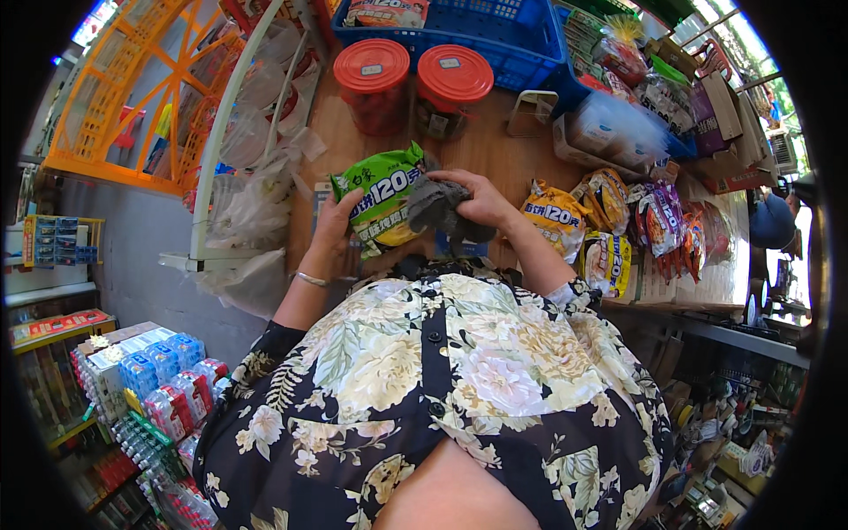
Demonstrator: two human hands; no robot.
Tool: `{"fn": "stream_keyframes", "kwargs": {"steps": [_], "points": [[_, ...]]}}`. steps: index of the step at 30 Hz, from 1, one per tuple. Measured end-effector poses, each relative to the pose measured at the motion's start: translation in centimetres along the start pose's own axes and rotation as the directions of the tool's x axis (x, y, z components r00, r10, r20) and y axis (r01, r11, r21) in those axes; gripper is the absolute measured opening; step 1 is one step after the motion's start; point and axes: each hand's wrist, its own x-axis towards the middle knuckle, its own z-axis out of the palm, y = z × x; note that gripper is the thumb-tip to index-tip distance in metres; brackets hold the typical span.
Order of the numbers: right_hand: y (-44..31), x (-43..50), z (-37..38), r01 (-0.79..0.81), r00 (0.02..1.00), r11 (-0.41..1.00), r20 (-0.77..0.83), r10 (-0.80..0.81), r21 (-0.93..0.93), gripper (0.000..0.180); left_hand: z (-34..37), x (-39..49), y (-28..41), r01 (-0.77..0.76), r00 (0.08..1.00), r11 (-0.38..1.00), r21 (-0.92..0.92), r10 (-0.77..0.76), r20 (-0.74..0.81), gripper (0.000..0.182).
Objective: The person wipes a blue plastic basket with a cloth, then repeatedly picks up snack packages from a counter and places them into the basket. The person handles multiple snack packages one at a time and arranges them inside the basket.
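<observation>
My left hand (338,218) grips the left edge of a green instant noodle packet (384,199), with the thumb on its front. A dark grey cloth (440,207) is bunched in my right hand (487,199) and touches the packet's right side. Both hands are over the wooden counter, close to my body. To the right of my right hand lie a yellow-orange noodle packet (555,215), a yellow and white one (606,264), another orange-brown packet (604,199) and a purple packet (659,218).
Two red-lidded plastic jars (372,66) (454,71) stand behind my hands, before a blue plastic crate (477,50). A small metal stand (532,112) and a box with plastic-wrapped goods (603,132) are to their right. A white rack frame (202,199) with plastic bags edges the left side.
</observation>
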Motion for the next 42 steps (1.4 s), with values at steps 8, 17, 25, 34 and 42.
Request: {"fn": "stream_keyframes", "kwargs": {"steps": [8, 17, 25, 34, 42], "points": [[5.2, -2.5, -2.8, -0.378, 0.912, 0.88, -0.05, 0.407, 0.287, 0.058, 1.0, -1.0, 1.3, 0.157, 0.983, 0.979, -0.127, -0.143, 0.113, 0.033], [6.1, -2.9, 6.0, -0.163, 0.984, 0.266, 0.136, 0.117, 0.95, 0.044, 6.6, -1.7, -2.8, 0.184, 0.982, 0.976, -0.112, -0.177, 0.071, 0.029], [1.0, -5.8, 0.4, -0.23, 0.954, 0.363, 0.136, 0.268, 0.903, 0.038, 1.6, 0.8, -1.1, 0.115, 0.992, 0.949, -0.294, -0.094, 0.084, 0.035], [3.8, -4.7, -2.8, -0.335, 0.941, 0.884, -0.073, 0.33, -0.327, 0.051, -0.7, 2.1, 1.1, -0.051, 0.998, 0.96, -0.276, 0.035, -0.061, 0.032], [-5.7, 2.7, 0.9, -0.238, 0.946, 0.894, -0.117, 0.302, 0.379, 0.077, 3.0, 3.0, 3.7, -0.055, 0.996, 0.997, -0.06, 0.05, -0.07, 0.029]]}}
